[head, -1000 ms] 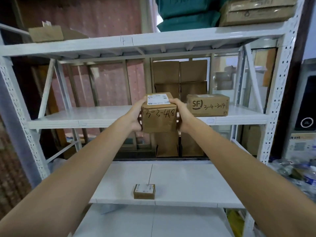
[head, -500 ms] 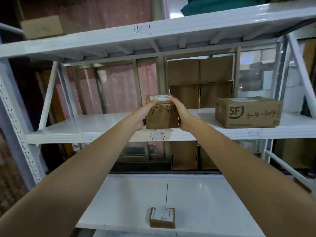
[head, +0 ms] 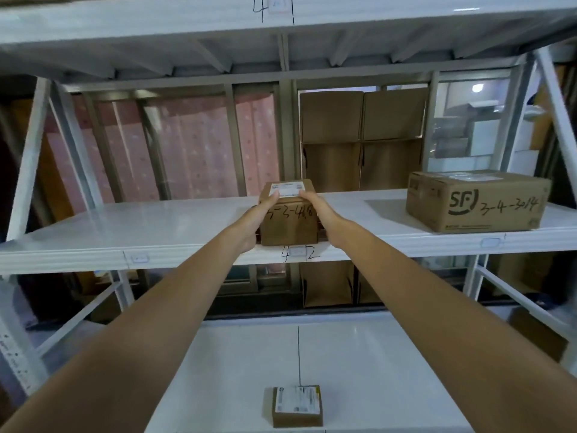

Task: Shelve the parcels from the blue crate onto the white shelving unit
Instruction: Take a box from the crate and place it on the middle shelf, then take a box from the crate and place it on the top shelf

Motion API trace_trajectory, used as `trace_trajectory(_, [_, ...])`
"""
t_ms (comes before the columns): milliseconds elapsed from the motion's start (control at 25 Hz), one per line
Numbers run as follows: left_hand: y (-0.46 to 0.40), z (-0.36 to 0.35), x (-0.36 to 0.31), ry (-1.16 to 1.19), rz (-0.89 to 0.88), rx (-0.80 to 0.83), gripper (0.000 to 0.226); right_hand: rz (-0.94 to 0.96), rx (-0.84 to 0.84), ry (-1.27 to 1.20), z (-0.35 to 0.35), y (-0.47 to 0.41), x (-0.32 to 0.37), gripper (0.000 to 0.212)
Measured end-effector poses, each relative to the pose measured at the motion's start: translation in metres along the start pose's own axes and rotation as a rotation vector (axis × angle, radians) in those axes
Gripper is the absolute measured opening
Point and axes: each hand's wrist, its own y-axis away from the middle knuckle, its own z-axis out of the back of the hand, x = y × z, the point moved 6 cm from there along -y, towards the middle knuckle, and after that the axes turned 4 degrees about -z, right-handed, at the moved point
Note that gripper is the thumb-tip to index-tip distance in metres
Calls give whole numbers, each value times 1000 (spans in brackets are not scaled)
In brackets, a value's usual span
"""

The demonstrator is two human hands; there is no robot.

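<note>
Now parcel (head: 288, 228) rests on shelf (head: 156, 226) (was airborne) | left hand (head: 254, 221), right hand (head: 321, 214) grip its sides

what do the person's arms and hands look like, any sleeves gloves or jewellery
Both forearms are bare right up to the frame edge, with no sleeve in view. The left hand and right hand wear no gloves, and no watch, bracelet or ring shows on the wrists or the visible fingers. No marks or tattoos can be made out on either arm.
</note>
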Motion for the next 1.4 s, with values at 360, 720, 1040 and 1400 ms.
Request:
trace_trajectory(360, [15, 16, 8, 64, -98, 9, 76, 110, -333, -37, 21, 22, -7, 78])
trace_trajectory(720, [85, 18, 83, -17, -150, -430, 39, 19, -432, -32, 98, 96, -92, 57])
trace_trajectory(1040, [116, -184, 109, -129, -30, -56, 28, -86, -316, 118, 234, 179, -153, 61])
trace_trajectory(1400, [187, -393, 159, -130, 157, 58, 31, -174, -261, 224, 386, 275, -247, 44])
